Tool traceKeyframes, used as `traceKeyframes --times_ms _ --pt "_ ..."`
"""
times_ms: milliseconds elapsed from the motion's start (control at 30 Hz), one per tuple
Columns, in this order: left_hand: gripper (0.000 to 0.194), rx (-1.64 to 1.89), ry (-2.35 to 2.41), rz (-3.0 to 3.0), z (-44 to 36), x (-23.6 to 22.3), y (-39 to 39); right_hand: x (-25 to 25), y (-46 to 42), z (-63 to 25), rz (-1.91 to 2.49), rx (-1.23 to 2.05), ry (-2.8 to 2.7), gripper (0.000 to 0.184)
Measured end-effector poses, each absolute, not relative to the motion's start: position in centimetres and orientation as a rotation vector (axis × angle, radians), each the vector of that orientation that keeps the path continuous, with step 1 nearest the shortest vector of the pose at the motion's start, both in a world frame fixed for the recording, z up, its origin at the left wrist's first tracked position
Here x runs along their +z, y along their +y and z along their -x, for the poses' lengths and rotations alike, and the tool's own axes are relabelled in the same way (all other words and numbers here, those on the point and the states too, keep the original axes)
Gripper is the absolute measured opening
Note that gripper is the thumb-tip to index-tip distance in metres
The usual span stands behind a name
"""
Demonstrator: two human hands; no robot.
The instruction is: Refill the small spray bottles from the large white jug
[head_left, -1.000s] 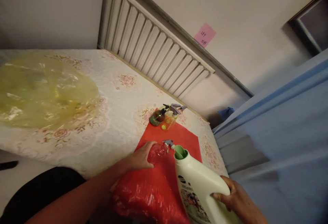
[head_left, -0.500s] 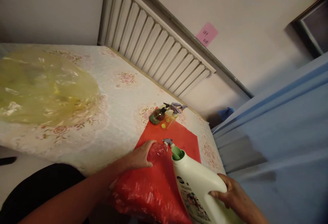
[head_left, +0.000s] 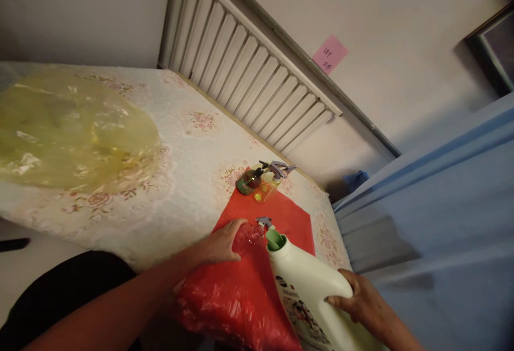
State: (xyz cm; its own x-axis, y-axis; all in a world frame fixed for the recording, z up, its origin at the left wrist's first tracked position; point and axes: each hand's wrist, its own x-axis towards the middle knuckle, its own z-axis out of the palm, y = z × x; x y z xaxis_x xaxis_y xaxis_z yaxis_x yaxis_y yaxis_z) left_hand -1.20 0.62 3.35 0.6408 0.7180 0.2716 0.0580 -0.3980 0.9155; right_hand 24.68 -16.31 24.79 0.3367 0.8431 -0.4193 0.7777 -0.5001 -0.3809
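My left hand (head_left: 223, 243) is wrapped round a clear plastic bottle (head_left: 249, 236), its uncapped neck pointing right. My right hand (head_left: 357, 303) grips the handle of a large cream detergent jug (head_left: 307, 271) with a green pour spout (head_left: 276, 241). The jug leans left, its spout just to the right of the bottle's neck and apparently apart from it. No stream of liquid can be made out. Just behind the spout, a grey spray trigger head (head_left: 264, 222) lies on the red plastic sheet (head_left: 293, 214).
At the sheet's far edge stand a dark pump bottle (head_left: 249, 181) and a yellowish spray bottle (head_left: 268, 188). A yellow plastic bag (head_left: 76, 131) covers the left of the flowered tablecloth (head_left: 188, 180). Behind is a radiator (head_left: 241, 51); a blue curtain (head_left: 433, 222) hangs at right.
The jug has shifted slightly left, bringing its spout nearer the bottle's neck. My left hand keeps its hold. The camera view has moved a little.
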Motion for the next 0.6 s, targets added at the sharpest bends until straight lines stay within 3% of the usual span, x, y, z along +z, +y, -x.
traceKeyframes --times_ms 600 --pt "0.086 0.810 0.629 -1.879 1.2 3.2 0.6 25.1 -15.1 -24.8 2.494 0.830 -1.629 0.034"
